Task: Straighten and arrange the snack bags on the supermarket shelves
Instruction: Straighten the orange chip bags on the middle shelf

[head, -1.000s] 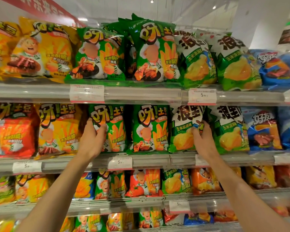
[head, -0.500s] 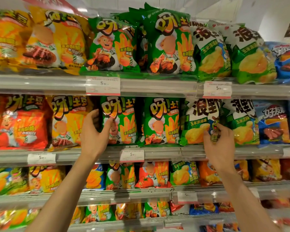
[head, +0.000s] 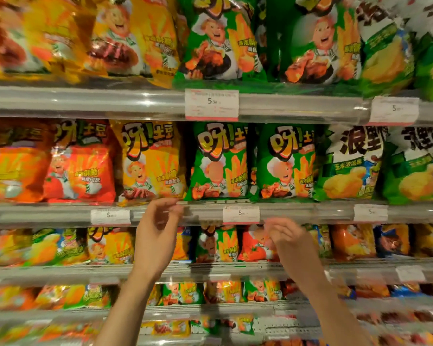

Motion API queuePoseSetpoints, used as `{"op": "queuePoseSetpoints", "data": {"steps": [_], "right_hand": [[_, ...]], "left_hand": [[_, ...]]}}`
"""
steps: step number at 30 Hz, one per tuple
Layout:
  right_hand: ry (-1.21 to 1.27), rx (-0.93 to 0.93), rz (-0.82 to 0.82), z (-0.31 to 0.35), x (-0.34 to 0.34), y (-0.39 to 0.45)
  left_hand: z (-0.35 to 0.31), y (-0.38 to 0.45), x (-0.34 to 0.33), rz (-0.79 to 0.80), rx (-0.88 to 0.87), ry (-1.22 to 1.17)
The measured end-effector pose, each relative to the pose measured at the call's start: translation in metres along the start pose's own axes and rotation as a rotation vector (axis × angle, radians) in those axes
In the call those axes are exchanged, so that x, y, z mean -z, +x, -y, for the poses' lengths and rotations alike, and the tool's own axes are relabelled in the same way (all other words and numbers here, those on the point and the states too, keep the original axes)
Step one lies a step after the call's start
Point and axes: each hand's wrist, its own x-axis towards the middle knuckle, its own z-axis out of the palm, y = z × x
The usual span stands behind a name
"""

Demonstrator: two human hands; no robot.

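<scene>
Snack bags stand upright in rows on several shelves. On the second shelf two green fries bags [head: 219,161] [head: 286,161] stand side by side, with a yellow bag [head: 150,158] to their left and green-and-white chip bags [head: 350,163] to their right. My left hand [head: 158,231] hangs in front of that shelf's rail [head: 203,213], fingers loosely curled and holding nothing. My right hand [head: 284,236] is lower, in front of the third shelf's bags, blurred, with fingers loosely bent and nothing in it. Neither hand touches a bag.
Red bags [head: 80,163] fill the second shelf's left end. The top shelf carries large yellow bags [head: 125,38] and green bags [head: 220,41]. White price tags [head: 211,104] [head: 241,214] hang on the rails. Smaller bags fill the lower shelves.
Both hands have let go of the second-shelf bags and dropped below the shelf rail. The view has moved closer and shifted left.
</scene>
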Motion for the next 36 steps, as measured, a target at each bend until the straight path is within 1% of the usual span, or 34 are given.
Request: {"op": "queuePoseSetpoints", "data": {"steps": [5, 9, 13, 18, 22, 27, 30, 32, 34, 36], "right_hand": [[0.120, 0.016, 0.141, 0.002, -0.044, -0.011], [0.222, 0.019, 0.250, 0.006, -0.071, -0.011], [0.192, 0.077, 0.322, 0.010, -0.097, -0.010], [0.186, 0.057, 0.380, 0.015, -0.129, -0.014], [0.183, 0.081, 0.356, 0.019, -0.152, -0.011], [0.208, 0.007, 0.308, 0.030, -0.192, -0.011], [0.177, 0.063, 0.222, 0.035, -0.221, -0.019], [0.167, 0.018, 0.164, 0.044, -0.245, -0.026], [0.115, -0.033, 0.159, 0.052, -0.268, -0.035], [0.024, 0.013, 0.160, 0.060, -0.287, -0.044]], "left_hand": [[0.016, -0.024, 0.025, -0.119, 0.086, -0.075], [0.016, -0.038, 0.045, -0.178, 0.123, -0.020], [0.014, -0.048, 0.070, -0.270, 0.145, 0.033], [0.012, -0.051, 0.104, -0.338, 0.167, 0.045], [0.017, -0.045, 0.127, -0.333, 0.155, 0.020], [0.035, -0.029, 0.168, -0.307, 0.184, -0.002], [0.049, -0.013, 0.204, -0.272, 0.188, -0.011], [0.057, 0.001, 0.234, -0.245, 0.186, -0.034], [0.065, 0.015, 0.265, -0.224, 0.196, -0.043], [0.070, 0.026, 0.293, -0.208, 0.203, -0.071]]}}
